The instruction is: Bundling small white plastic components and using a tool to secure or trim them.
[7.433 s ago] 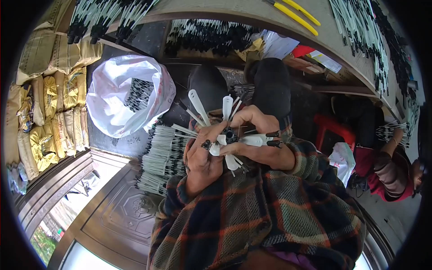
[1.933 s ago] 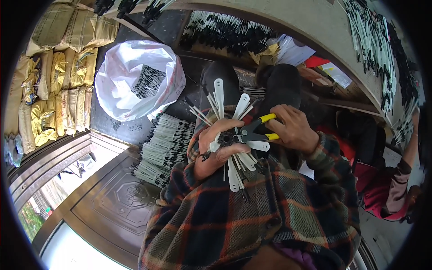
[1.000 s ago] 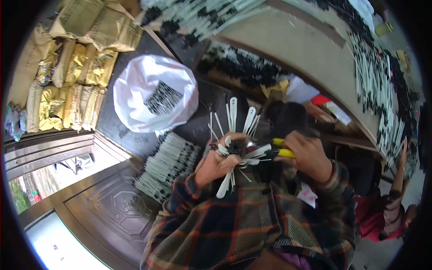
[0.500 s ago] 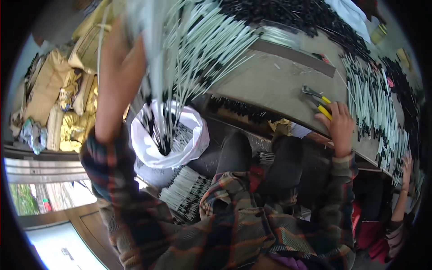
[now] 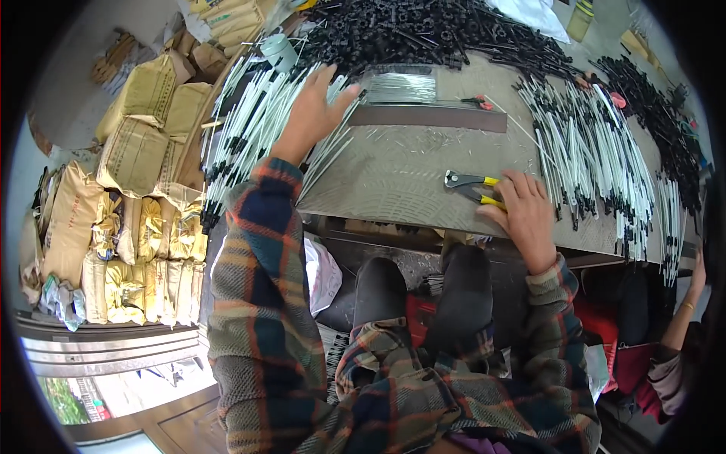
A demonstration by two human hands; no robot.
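Note:
My right hand (image 5: 525,216) rests at the table's near side, fingers wrapped round the yellow-and-black handles of end-cutting pliers (image 5: 461,180). Their metal jaws point left and lie just above the tabletop or on it; I cannot tell which. My left hand (image 5: 312,112) reaches over a pile of white rods with black ends (image 5: 253,125) on the table's left side. Its thumb and fingers are apart and nothing shows between them. Beyond it lies a clear box of thin pale sticks (image 5: 404,85), behind a flat brown strip (image 5: 431,119).
Black plastic parts (image 5: 393,34) are heaped along the far edge. More white rods (image 5: 590,144) lie at the right, near another person's arm (image 5: 684,310). A white bag (image 5: 321,276) stands below the table's left side. Brown sacks (image 5: 136,159) are stacked at the left.
My left hand held a blurred bundle of white rods above the white bag; now it is over the rod pile without the bundle. The view has shifted. The right hand keeps the pliers.

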